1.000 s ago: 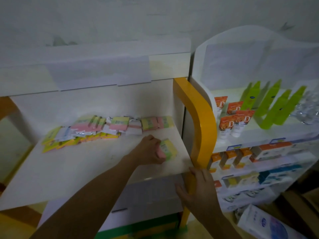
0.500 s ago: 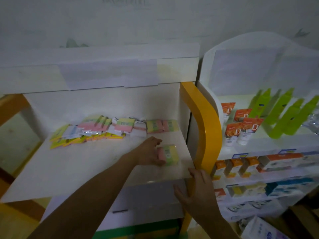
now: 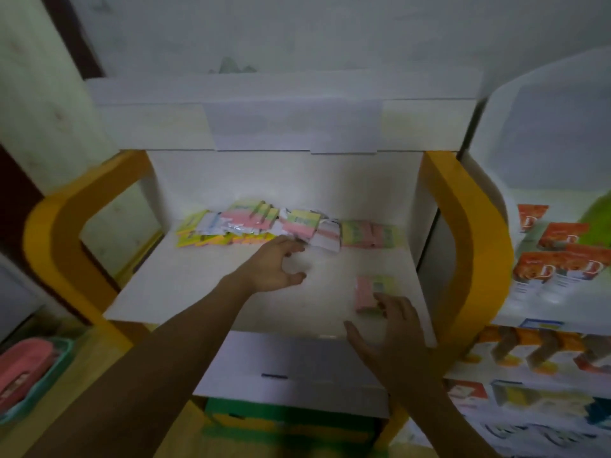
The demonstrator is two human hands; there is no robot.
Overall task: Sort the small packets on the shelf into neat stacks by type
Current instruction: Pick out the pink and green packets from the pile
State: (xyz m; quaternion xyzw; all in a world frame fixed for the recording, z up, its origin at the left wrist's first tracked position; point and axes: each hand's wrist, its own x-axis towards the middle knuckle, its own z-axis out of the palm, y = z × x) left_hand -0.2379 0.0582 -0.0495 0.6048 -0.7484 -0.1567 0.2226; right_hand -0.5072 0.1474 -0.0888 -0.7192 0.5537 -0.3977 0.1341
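My left hand point(image 3: 276, 267) has let go of the pink-and-green stack point(image 3: 372, 294) it was pressing a moment ago and has drawn back toward the middle of the white shelf point(image 3: 205, 292). It hovers there with fingers curled and spread apart, thumb below, holding nothing, its fingertips close to the front edge of the jumbled row of packets point(image 3: 264, 224) along the back wall. My right hand point(image 3: 385, 335), which was resting on the yellow post point(image 3: 463, 252) at the shelf's front corner half a second ago, has come up onto the shelf; its fingers are loosely splayed and its fingertips touch the near edge of the pink-and-green stack, gripping nothing that I can make out. That stack sits at the front right of the shelf, about where it lay before, apart from the others. Behind it, against the back wall at the right, a second small stack point(image 3: 370, 234) in the same pink and green lies flat. The jumbled row runs from the left of the back wall to the middle: yellow, white and pink-green packets overlapping, unsorted. My view has also swung left and down, so both yellow posts now frame the shelf, and the neighbouring rack with orange boxes point(image 3: 558, 259) has slid to the right edge
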